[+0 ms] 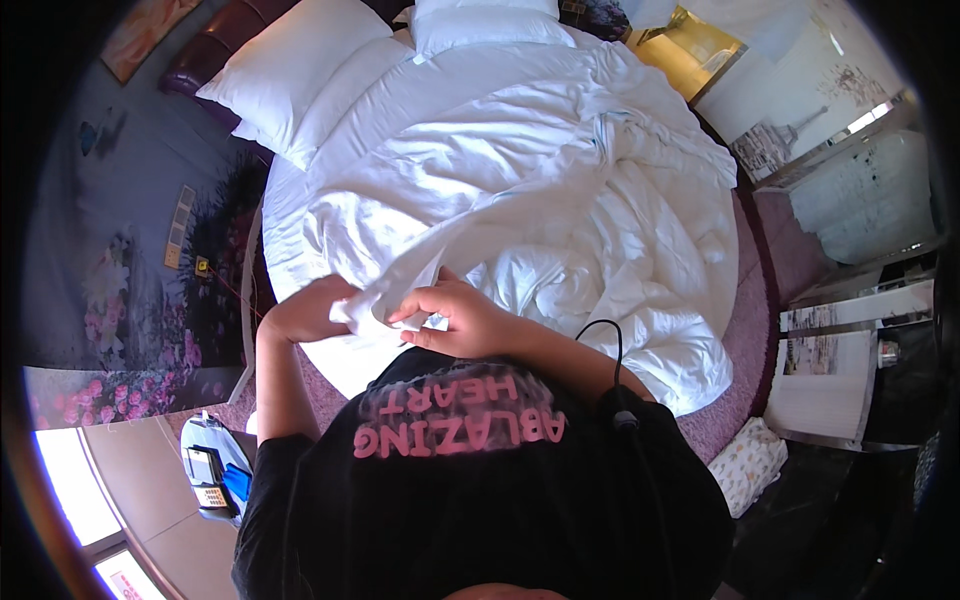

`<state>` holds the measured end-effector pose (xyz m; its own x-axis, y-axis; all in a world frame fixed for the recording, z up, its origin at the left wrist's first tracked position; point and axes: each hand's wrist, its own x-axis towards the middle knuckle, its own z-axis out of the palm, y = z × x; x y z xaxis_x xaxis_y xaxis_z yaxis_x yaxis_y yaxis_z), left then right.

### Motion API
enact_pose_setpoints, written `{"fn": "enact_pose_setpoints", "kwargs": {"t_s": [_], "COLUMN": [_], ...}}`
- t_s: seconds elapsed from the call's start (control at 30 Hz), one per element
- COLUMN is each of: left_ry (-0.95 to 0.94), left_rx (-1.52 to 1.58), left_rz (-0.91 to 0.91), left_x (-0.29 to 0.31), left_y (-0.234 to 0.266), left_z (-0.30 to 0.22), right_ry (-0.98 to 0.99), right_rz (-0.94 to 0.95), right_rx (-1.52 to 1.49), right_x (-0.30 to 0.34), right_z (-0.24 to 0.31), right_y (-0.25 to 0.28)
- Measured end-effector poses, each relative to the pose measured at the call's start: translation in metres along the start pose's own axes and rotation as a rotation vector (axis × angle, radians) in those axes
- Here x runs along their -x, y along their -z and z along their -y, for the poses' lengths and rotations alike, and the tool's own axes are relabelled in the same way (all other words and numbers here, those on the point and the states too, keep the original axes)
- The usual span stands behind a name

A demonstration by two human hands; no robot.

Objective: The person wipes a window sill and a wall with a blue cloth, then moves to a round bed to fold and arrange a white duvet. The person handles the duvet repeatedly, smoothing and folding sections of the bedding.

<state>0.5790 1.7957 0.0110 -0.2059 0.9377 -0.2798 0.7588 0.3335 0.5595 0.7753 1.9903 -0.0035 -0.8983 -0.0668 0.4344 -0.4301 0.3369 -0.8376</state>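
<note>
A rumpled white duvet cover [430,215] lies across the round bed, and one edge of it is lifted toward me. My left hand [318,308] is closed on that edge, its fingertips partly hidden behind the cloth. Beside it, my right hand [462,318] pinches the same raised edge between thumb and fingers. From my hands a strip of the fabric stretches away over the bed. Thicker folds bunch up on the right side, near a crumpled white heap [675,355] at the bed's edge.
White pillows [300,80] lean on a dark red headboard [205,65] at the far left. A small table [205,440] with a telephone [210,497] is at the lower left. Pink carpet [757,300] surrounds the bed. A patterned pillow [750,465] lies at the lower right. A black cable [618,350] hangs by my right arm.
</note>
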Motion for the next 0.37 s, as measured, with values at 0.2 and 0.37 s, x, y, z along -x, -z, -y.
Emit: {"fn": "enact_pose_setpoints", "kwargs": {"t_s": [0.2, 0.37], "left_ry": [0.127, 0.093], "left_rx": [0.949, 0.363], "left_rz": [-0.040, 0.185], "left_x": [-0.039, -0.099], "left_y": [-0.034, -0.075], "left_z": [-0.001, -0.019], "right_ry": [-0.050, -0.100], "right_rz": [0.403, 0.541], "right_rx": [0.004, -0.134], "right_x": [0.009, 0.011], "right_z": [-0.036, -0.051], "right_y": [-0.036, -0.050]}}
